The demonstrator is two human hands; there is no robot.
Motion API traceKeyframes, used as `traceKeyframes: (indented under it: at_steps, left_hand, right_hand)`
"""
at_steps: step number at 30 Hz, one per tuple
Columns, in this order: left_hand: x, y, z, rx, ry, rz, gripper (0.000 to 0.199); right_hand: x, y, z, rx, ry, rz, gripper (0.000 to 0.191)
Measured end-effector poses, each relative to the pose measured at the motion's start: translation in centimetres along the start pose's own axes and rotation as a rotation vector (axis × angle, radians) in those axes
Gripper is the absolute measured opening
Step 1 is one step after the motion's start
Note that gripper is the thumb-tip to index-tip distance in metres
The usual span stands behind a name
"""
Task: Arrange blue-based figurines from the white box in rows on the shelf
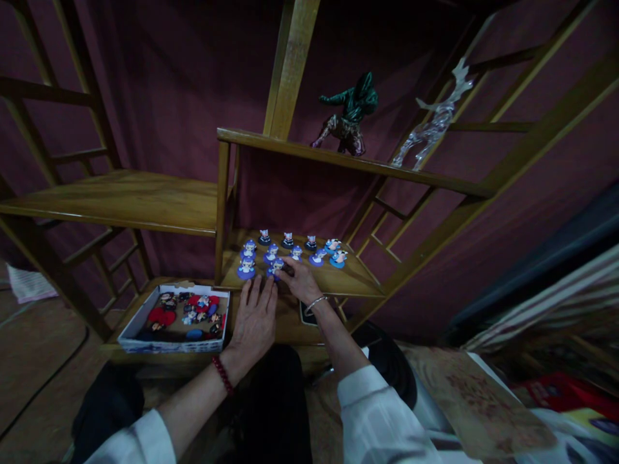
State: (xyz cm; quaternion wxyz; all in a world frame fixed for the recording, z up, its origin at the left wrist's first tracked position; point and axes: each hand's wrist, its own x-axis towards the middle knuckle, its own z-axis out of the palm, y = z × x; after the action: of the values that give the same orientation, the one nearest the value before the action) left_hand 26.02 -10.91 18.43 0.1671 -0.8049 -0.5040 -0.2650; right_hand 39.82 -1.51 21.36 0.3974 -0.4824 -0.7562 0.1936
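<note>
On the low wooden shelf [358, 278] stand several small figurines in rows, with purple, blue and dark round bases. My right hand [302, 281] has its fingers closed at a purple-based figurine [275, 268] in the front row. A similar figurine [246, 268] stands to its left. My left hand [255, 316] lies stretched out with its fingers at the shelf's front edge, just below these two, holding nothing. At the right end of the rows is a blue-based figurine [338, 258]. Dark-based figurines [288, 240] form the back row.
Left of my left hand, a shallow cardboard box [126, 336] holds several loose figurines. A dark flat object [308, 314] lies under my right wrist. Overhead, the upper shelf [387, 169] carries a green statue [351, 116] and a clear deer figure [432, 125].
</note>
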Motion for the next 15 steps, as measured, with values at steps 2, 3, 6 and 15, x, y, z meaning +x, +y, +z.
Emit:
traceKeyframes:
  at_steps: [2, 3, 6, 15]
  left_hand:
    - [0.03, 0.03, 0.07, 0.003, -0.004, -0.004, 0.054]
    - [0.04, 0.05, 0.11, 0.003, -0.008, -0.007, 0.054]
    - [0.05, 0.14, 0.21, 0.002, -0.023, -0.013, 0.054]
    - [-0.08, 0.24, 0.07, 0.019, -0.040, -0.018, 0.056]
  right_hand:
    - [-0.05, -0.03, -0.02, -0.030, 0.002, -0.004, 0.025]
    - [-0.08, -0.04, -0.03, -0.052, 0.006, -0.009, 0.025]
    - [-0.21, -0.01, 0.03, -0.111, 0.013, -0.022, 0.026]
    - [-0.51, -0.19, 0.12, -0.126, 0.020, -0.043, 0.028]
